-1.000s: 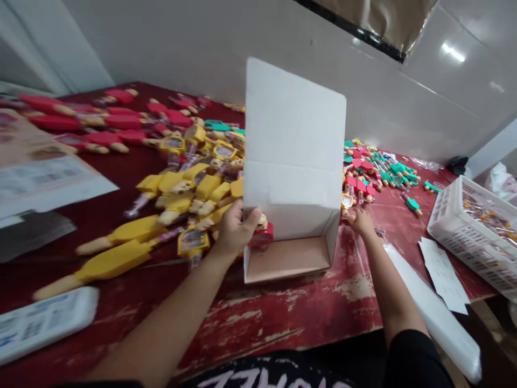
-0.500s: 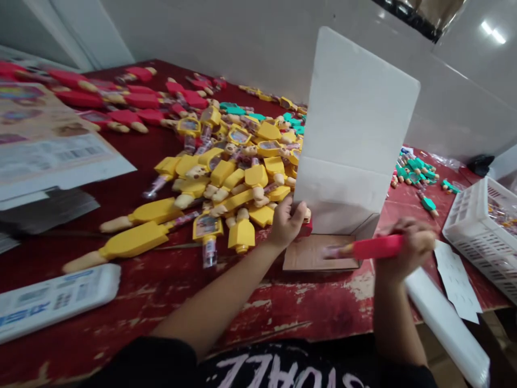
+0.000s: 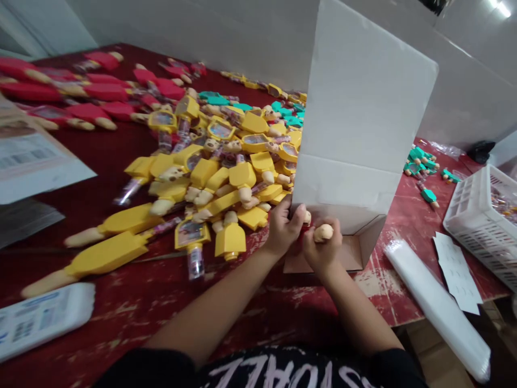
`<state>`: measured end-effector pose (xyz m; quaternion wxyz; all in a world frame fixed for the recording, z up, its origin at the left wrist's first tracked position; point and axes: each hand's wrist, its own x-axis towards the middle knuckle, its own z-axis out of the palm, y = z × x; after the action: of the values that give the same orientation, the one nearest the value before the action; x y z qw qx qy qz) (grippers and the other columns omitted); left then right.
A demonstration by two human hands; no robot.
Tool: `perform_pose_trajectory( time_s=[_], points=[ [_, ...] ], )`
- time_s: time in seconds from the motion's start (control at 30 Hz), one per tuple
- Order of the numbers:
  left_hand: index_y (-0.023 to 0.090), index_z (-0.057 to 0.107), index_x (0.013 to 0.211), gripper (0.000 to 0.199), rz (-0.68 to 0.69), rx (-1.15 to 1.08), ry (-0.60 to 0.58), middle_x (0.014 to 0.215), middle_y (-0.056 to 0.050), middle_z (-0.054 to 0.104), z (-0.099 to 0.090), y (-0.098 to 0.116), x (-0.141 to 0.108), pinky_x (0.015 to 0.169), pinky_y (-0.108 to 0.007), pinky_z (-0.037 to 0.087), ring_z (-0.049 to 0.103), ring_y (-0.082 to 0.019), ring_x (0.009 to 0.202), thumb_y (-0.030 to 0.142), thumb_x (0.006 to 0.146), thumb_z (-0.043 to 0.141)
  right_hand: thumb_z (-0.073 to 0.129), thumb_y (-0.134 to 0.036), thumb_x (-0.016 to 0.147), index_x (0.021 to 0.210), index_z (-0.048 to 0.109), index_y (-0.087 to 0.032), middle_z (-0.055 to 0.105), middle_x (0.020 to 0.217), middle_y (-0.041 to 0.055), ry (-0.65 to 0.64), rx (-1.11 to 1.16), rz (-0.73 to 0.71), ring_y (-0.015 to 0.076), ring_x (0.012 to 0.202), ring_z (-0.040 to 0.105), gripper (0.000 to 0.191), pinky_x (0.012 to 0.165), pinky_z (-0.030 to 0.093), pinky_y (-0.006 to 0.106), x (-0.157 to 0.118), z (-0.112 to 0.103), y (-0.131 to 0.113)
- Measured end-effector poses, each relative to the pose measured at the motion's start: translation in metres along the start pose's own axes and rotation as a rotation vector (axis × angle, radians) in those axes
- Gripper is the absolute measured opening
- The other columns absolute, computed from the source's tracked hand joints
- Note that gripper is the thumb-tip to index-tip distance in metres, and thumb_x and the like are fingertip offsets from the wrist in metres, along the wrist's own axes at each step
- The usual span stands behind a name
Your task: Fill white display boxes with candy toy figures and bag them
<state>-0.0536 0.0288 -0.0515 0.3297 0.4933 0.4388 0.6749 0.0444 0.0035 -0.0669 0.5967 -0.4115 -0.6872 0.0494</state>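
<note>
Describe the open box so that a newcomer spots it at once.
On the worn red table, look just right of the big heap of yellow pieces. There sits the open box, with the left hand at its left edge and the right hand at its opening. Unlike the slotted white crate farther right, it has one tall, plain white panel standing up.

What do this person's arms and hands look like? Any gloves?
No gloves: the left hand and right hand are bare, like the forearms. Black sleeves match the black shirt, which has big pale pink letters.
</note>
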Motion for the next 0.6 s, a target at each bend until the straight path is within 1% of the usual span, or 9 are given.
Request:
perform_pose_trajectory(
  time_s=[0.1,0.2,0.27,0.33,0.37,0.43,0.47,0.5,0.6],
  points=[
    [0.019,0.051,0.077,0.019,-0.044,-0.038,-0.031,0.061,0.004,0.05,-0.001,-0.006,0.001,0.05,-0.021,0.041,0.046,-0.01,0.053,0.038,0.079,0.054,0.048,-0.021,0.08,0.093,0.043,-0.021,0.05,0.078,0.004,-0.024,-0.081,-0.104,0.0183,0.068,0.049,0.014,0.058,0.045,0.031,-0.004,0.015,0.003],
    [0.023,0.053,0.094,0.017,0.01,-0.105,0.006,0.081,0.0,0.061,-0.003,-0.002,-0.002,0.065,-0.027,0.05,0.058,-0.015,0.073,0.033,0.081,0.052,0.052,-0.03,0.084,0.106,0.044,-0.02,0.053,0.092,0.0078,-0.082,-0.094,-0.185,0.0229,0.086,0.051,0.025,0.073,0.048,0.036,-0.003,0.0,0.003],
    [0.027,0.052,0.11,0.031,0.216,-0.101,0.108,0.109,-0.003,0.061,-0.007,0.007,-0.005,0.087,-0.037,0.05,0.058,-0.022,0.099,0.033,0.08,0.053,0.052,-0.042,0.085,0.112,0.044,-0.021,0.052,0.098,0.0078,-0.08,-0.079,-0.245,0.0231,0.093,0.051,0.035,0.077,0.048,0.037,0.004,-0.03,0.009],
    [0.028,0.052,0.119,0.038,0.516,0.032,0.12,0.125,-0.004,0.055,-0.011,0.018,-0.007,0.1,-0.046,0.041,0.051,-0.027,0.115,0.033,0.081,0.053,0.046,-0.05,0.087,0.111,0.045,-0.023,0.048,0.1,0.0068,0.086,-0.076,-0.254,0.0218,0.093,0.05,0.036,0.077,0.046,0.036,0.017,-0.067,0.025],
    [0.027,0.054,0.118,0.038,0.664,0.154,0.059,0.126,-0.004,0.056,-0.013,0.022,-0.008,0.103,-0.047,0.038,0.05,-0.028,0.117,0.031,0.081,0.053,0.042,-0.05,0.088,0.108,0.045,-0.024,0.046,0.098,0.0059,0.232,-0.104,-0.212,0.0207,0.09,0.05,0.033,0.076,0.045,0.035,0.027,-0.086,0.039],
    [0.024,0.06,0.107,0.027,0.87,0.43,-0.131,0.113,-0.003,0.065,-0.013,0.028,-0.007,0.104,-0.048,0.034,0.053,-0.028,0.115,0.023,0.081,0.053,0.03,-0.045,0.093,0.107,0.043,-0.022,0.045,0.099,0.006,0.41,-0.249,0.054,0.0185,0.086,0.05,0.03,0.073,0.044,0.034,0.053,-0.115,0.073],
    [0.023,0.061,0.099,0.02,0.916,0.543,-0.214,0.102,-0.001,0.069,-0.013,0.03,-0.005,0.105,-0.047,0.032,0.055,-0.028,0.114,0.019,0.081,0.053,0.023,-0.044,0.094,0.108,0.043,-0.021,0.047,0.098,0.0063,0.363,-0.361,0.213,0.0178,0.086,0.05,0.034,0.073,0.044,0.033,0.068,-0.123,0.092],
    [0.022,0.062,0.09,0.015,0.931,0.615,-0.263,0.091,0.0,0.071,-0.012,0.03,-0.003,0.106,-0.047,0.03,0.056,-0.028,0.114,0.015,0.081,0.053,0.025,-0.044,0.094,0.105,0.047,-0.018,0.05,0.095,0.0069,0.293,-0.404,0.264,0.0182,0.086,0.051,0.036,0.073,0.045,0.033,0.084,-0.127,0.111],
    [0.021,0.059,0.076,0.014,0.876,0.626,-0.302,0.073,0.003,0.069,-0.011,0.026,0.004,0.107,-0.047,0.029,0.056,-0.026,0.115,0.01,0.08,0.051,0.046,-0.044,0.092,0.093,0.057,-0.014,0.058,0.087,0.0048,0.036,-0.483,0.269,0.0162,0.079,0.056,0.032,0.071,0.048,0.033,0.123,-0.119,0.151]
  ],
)
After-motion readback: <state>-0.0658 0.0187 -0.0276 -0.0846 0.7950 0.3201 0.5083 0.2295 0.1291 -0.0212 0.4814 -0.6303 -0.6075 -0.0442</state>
